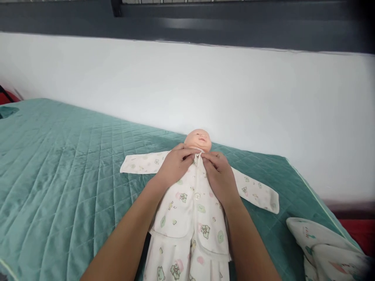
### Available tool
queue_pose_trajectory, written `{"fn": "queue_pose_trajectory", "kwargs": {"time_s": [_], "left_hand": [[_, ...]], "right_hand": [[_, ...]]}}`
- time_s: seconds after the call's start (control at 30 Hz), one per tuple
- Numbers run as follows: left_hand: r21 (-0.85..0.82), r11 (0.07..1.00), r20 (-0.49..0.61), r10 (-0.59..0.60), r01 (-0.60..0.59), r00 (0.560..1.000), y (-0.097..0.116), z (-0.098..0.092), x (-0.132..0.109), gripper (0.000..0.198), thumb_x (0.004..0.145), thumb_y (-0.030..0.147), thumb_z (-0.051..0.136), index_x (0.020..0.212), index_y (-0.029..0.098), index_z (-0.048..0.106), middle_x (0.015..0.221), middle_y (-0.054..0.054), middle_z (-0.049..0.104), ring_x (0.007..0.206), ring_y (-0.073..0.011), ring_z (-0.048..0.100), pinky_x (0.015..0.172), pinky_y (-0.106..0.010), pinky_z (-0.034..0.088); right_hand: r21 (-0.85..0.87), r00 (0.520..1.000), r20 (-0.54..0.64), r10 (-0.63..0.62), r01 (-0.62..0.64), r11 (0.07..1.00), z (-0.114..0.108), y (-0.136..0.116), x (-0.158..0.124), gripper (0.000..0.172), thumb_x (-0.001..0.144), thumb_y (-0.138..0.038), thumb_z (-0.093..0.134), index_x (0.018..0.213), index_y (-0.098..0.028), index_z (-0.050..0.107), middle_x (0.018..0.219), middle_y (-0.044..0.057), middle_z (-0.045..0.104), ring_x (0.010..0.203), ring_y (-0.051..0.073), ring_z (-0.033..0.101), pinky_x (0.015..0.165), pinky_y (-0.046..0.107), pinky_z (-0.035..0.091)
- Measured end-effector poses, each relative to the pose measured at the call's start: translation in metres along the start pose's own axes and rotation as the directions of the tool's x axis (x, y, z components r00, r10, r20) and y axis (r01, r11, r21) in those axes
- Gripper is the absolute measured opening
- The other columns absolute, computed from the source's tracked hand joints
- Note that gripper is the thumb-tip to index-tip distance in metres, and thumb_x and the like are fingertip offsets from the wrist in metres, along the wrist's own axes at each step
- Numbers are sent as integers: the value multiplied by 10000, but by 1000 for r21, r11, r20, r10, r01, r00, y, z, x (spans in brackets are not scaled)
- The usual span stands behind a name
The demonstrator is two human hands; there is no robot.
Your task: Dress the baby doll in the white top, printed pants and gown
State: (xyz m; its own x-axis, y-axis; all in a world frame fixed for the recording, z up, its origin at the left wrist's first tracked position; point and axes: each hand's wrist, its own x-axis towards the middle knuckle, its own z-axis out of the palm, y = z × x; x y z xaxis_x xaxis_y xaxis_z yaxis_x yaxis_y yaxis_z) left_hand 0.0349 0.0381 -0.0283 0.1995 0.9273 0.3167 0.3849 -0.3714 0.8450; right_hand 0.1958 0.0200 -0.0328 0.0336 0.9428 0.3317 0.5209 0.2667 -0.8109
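Note:
A baby doll lies on its back, its head toward the wall. It wears a white baby jacket with printed bears, the sleeves spread to both sides. White trousers of the same print cover its legs. At the collar, my left hand pinches the jacket's left edge. My right hand pinches the opposite edge, close beside it. Between my fingertips the neckline comes together, with a thin white strip showing. A round button sits lower down the front. My fingers partly hide the top of the jacket.
The doll rests on a green quilted cover. A folded white printed cloth lies at the lower right. Behind the cover stands a white wall with a dark ledge above. Something red shows beyond the right edge.

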Motion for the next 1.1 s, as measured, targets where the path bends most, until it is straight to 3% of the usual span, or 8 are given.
{"fn": "queue_pose_trajectory", "kwargs": {"time_s": [0.2, 0.33, 0.43, 0.53, 0.7, 0.9, 1.1], "left_hand": [[9, 1000, -16, 21, -21, 1000, 1, 0, 0, 305, 915, 158, 504, 1074, 278, 735, 1041, -17, 638, 1032, -173, 614, 996, -317, 461], [62, 994, -56, 92, -89, 994, -1, 1, -5, 290, 908, 137, 485, 1014, 260, 724, 1026, -25, 625, 1048, -186, 590, 964, -337, 470], [170, 965, -62, 211, -198, 976, -1, 2, -16, 331, 901, 92, 439, 981, 249, 720, 1053, -38, 616, 1080, -197, 548, 987, -360, 453], [228, 942, -57, 264, -245, 963, 1, 2, -30, 302, 897, 107, 474, 977, 254, 725, 1154, -37, 610, 1140, -210, 504, 1055, -394, 409], [122, 967, -27, 227, -222, 973, 1, 0, -44, 219, 929, 222, 530, 1037, 268, 714, 1264, -30, 597, 1264, -211, 457, 1126, -410, 368], [74, 974, 4, 215, -215, 977, -1, -2, -40, 179, 928, 346, 578, 1016, 280, 720, 1314, -36, 571, 1330, -224, 411, 1159, -427, 336], [23, 983, 39, 183, -184, 982, 0, -4, -32, 70, 871, 271, 652, 923, 257, 695, 1342, -31, 561, 1354, -221, 404, 1169, -420, 322]], "right_hand": [[-31, 999, 13, -41, 42, 999, 1, 2, 4, 252, 914, -297, 483, 1009, -265, 715, 1093, 39, 613, 1099, 234, 527, 994, 434, 388], [92, 992, -123, -7, 18, 996, 1, 1, -1, 175, 884, -273, 535, 929, -237, 701, 1035, 29, 640, 976, 200, 587, 829, 348, 464], [122, 974, -209, -84, 111, 986, 0, -1, -16, 144, 888, -227, 529, 905, -233, 672, 1004, 23, 635, 954, 183, 589, 769, 312, 465], [141, 967, -177, -186, 212, 967, -2, 0, -36, 124, 896, -209, 533, 906, -237, 653, 1019, 28, 631, 1017, 193, 581, 865, 342, 465], [136, 962, -114, -248, 262, 955, -5, 3, -57, 140, 912, -229, 538, 966, -255, 665, 1185, 50, 614, 1183, 220, 522, 1039, 423, 411], [110, 968, -68, -240, 247, 963, -6, 3, -55, 167, 933, -252, 531, 1008, -279, 678, 1235, 37, 602, 1230, 216, 498, 1095, 446, 371], [93, 978, -23, -207, 208, 974, -5, 2, -51, 162, 936, -273, 540, 1016, -297, 679, 1266, 22, 593, 1240, 223, 502, 1100, 463, 362]]}}
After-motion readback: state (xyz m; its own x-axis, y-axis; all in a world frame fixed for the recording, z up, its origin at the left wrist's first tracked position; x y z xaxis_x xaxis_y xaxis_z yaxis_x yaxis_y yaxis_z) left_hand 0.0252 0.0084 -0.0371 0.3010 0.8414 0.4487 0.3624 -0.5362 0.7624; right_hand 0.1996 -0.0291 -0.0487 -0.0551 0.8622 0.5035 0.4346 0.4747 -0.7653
